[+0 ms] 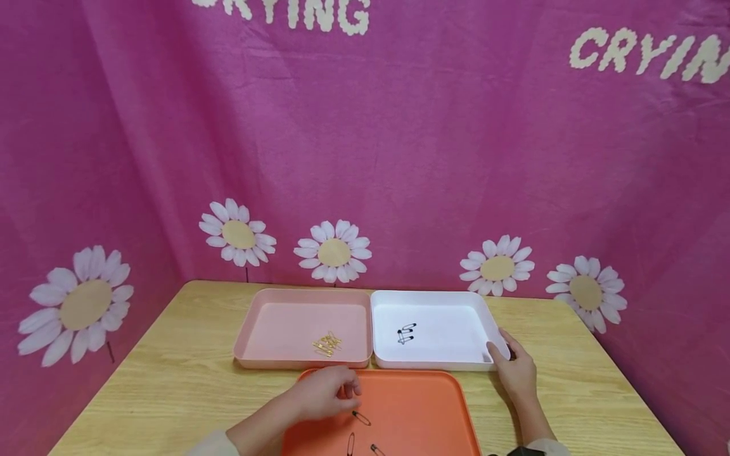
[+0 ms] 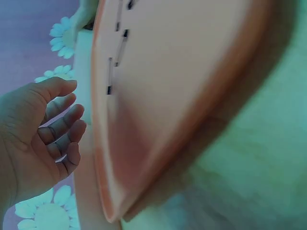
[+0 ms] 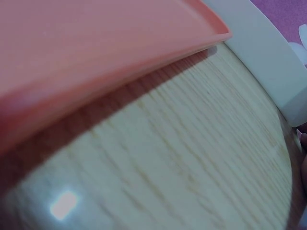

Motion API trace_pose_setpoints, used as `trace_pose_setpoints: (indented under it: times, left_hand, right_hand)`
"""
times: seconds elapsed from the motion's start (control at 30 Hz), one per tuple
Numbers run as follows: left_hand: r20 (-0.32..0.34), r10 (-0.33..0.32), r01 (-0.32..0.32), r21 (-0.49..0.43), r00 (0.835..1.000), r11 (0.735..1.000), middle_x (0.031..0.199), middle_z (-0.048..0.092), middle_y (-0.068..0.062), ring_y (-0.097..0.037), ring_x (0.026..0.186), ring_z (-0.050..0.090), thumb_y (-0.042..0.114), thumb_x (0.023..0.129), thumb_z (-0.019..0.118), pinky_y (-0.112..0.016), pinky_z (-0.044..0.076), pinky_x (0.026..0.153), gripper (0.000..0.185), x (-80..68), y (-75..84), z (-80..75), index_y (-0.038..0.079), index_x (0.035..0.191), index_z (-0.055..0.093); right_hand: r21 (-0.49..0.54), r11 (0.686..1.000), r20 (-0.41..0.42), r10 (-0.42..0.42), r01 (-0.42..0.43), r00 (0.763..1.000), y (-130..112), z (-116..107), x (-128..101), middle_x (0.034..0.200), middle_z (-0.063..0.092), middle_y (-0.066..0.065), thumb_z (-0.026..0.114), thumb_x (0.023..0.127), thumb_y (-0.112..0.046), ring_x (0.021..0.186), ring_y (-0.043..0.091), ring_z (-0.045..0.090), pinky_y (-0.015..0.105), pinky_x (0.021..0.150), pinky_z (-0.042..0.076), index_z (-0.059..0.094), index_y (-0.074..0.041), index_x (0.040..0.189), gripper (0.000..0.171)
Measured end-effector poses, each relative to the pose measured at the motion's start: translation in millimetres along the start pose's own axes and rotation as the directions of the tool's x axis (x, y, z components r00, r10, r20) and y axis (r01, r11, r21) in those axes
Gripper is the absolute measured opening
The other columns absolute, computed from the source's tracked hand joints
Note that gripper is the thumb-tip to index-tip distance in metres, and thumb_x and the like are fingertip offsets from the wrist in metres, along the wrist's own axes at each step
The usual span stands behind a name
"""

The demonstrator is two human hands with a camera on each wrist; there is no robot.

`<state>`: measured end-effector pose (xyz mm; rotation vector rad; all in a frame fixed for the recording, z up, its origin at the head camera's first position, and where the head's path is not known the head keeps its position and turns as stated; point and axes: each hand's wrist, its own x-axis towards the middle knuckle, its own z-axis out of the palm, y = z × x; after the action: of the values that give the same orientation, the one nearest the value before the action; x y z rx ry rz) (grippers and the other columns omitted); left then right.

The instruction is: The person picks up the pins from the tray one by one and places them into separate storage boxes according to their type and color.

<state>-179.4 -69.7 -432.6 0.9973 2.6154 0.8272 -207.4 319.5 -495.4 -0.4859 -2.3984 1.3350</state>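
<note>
Over the orange tray (image 1: 410,392) my left hand (image 1: 331,392) hovers with loosely curled fingers and nothing between them. Black safety pins lie on that tray, one (image 1: 362,418) just below the left fingertips and others nearer the front. The left wrist view shows the same hand (image 2: 48,129) beside the tray's rim. My right hand (image 1: 518,370) grips the near right corner of a white tray (image 1: 445,364), thumb over the rim and fingers outside. Several black safety pins (image 1: 406,334) lie in the white tray. The right wrist view catches only a sliver of that hand at its edge.
A pink tray (image 1: 302,364) stands left of the white one, with a small pile of gold safety pins (image 1: 327,344) in it. All the trays sit on a wooden table (image 1: 148,380). Behind it hangs a magenta curtain (image 1: 399,158) printed with daisies.
</note>
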Motion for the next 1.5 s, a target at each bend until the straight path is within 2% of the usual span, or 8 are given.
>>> trace_pose_setpoints:
  times: [0.2,0.33,0.63,0.83,1.17,1.3,1.5]
  left_hand:
    - [0.041,0.043,-0.048,0.157,0.998,0.986,0.078,0.051,0.013,0.001,0.071,0.045,0.025,0.084,0.068,-0.017,0.042,0.069,0.005,-3.7,-2.5,8.1,0.022,0.087,0.066]
    - [0.041,0.075,-0.082,0.212,0.996,0.974,0.077,0.053,0.012,0.001,0.071,0.046,0.024,0.084,0.068,-0.016,0.042,0.07,0.004,-2.3,-5.2,10.9,0.021,0.087,0.069]
    - [0.037,0.084,-0.091,0.226,0.996,0.97,0.076,0.052,0.013,0.003,0.07,0.045,0.023,0.084,0.067,-0.015,0.04,0.068,0.003,-1.6,-9.0,14.7,0.022,0.083,0.069]
    - [0.033,0.1,-0.105,0.232,0.994,0.967,0.074,0.05,0.012,0.002,0.068,0.043,0.02,0.084,0.067,-0.015,0.038,0.066,0.006,-0.3,-6.4,15.1,0.022,0.078,0.066]
    - [0.044,-0.001,-0.005,0.14,0.999,0.99,0.07,0.045,0.014,0.002,0.065,0.041,0.018,0.08,0.066,-0.015,0.036,0.061,0.011,1.0,-6.3,17.9,0.021,0.074,0.058]
    - [0.038,-0.013,0.01,0.07,0.999,0.997,0.07,0.047,0.013,0.002,0.065,0.042,0.017,0.079,0.067,-0.015,0.038,0.061,0.01,1.8,-8.2,17.0,0.02,0.074,0.058]
    - [0.004,-0.015,0.015,-0.058,1.0,0.998,0.072,0.05,0.012,0.001,0.066,0.045,0.014,0.08,0.066,-0.016,0.041,0.063,0.008,5.8,-8.2,7.4,0.018,0.076,0.059]
  right_hand:
    - [-0.002,1.0,-0.009,-0.006,0.006,1.0,1,-1,1,0.139,0.045,0.023,0.06,0.088,-0.037,0.131,0.033,0.041,0.046,0.107,0.031,0.046,-0.008,0.138,0.059]
    - [-0.008,1.0,-0.011,-0.012,0.012,1.0,4,-1,2,0.139,0.046,0.022,0.06,0.088,-0.037,0.131,0.033,0.041,0.045,0.107,0.031,0.046,-0.009,0.138,0.058]
    - [0.003,1.0,-0.01,-0.024,0.024,1.0,4,2,1,0.137,0.047,0.023,0.061,0.088,-0.036,0.129,0.033,0.043,0.045,0.105,0.033,0.047,-0.008,0.137,0.058]
    - [-0.009,1.0,0.0,-0.015,0.015,1.0,3,0,2,0.141,0.044,0.021,0.06,0.089,-0.036,0.132,0.034,0.039,0.046,0.108,0.031,0.046,-0.008,0.138,0.058]
    - [-0.013,1.0,0.007,-0.022,0.022,1.0,2,0,1,0.141,0.043,0.021,0.06,0.089,-0.037,0.132,0.034,0.039,0.046,0.108,0.03,0.046,-0.009,0.138,0.059]
    - [-0.01,1.0,-0.003,-0.029,0.029,1.0,2,1,2,0.14,0.044,0.021,0.06,0.089,-0.037,0.131,0.033,0.04,0.046,0.107,0.031,0.046,-0.008,0.138,0.059]
    - [-0.007,1.0,-0.008,-0.027,0.027,1.0,3,0,2,0.139,0.045,0.022,0.06,0.089,-0.036,0.13,0.032,0.041,0.045,0.107,0.032,0.046,-0.008,0.138,0.058]
